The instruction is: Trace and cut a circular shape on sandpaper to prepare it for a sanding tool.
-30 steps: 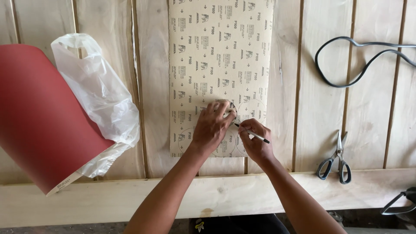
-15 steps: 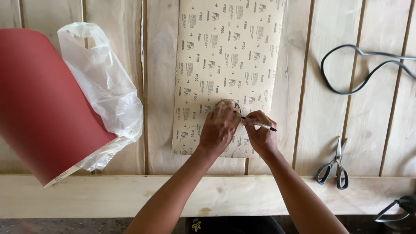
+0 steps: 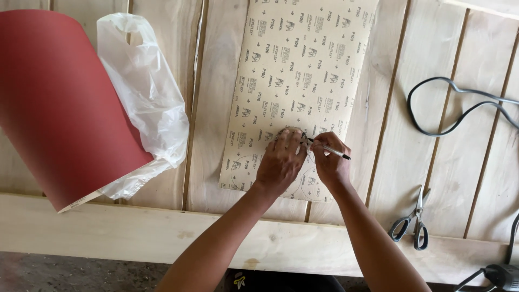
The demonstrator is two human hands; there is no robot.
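Left hand point(image 3: 281, 162): we press a round template flat on the sandpaper sheet point(image 3: 303, 70), centre frame.
Right hand point(image 3: 330, 162): clamped on pen point(image 3: 331, 151).
Risk: template slipping, we judge, skews the traced circle.

2 hands point(image 3: 281, 162), 1 pen point(image 3: 331, 151), 1 printed sandpaper sheet point(image 3: 303, 65), 1 red sandpaper roll point(image 3: 59, 103). 1 plastic bag point(image 3: 146, 92), 1 scissors point(image 3: 412, 223), 1 black cable point(image 3: 459, 111).

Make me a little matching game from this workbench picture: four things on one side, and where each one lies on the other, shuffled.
Things:
1. scissors
2. red roll
3. plastic bag
4. black cable

Places:
A. far left of the bench
B. upper right, looped
C. lower right, near the front plank
D. against the red roll's right side

Pairs: 1-C, 2-A, 3-D, 4-B
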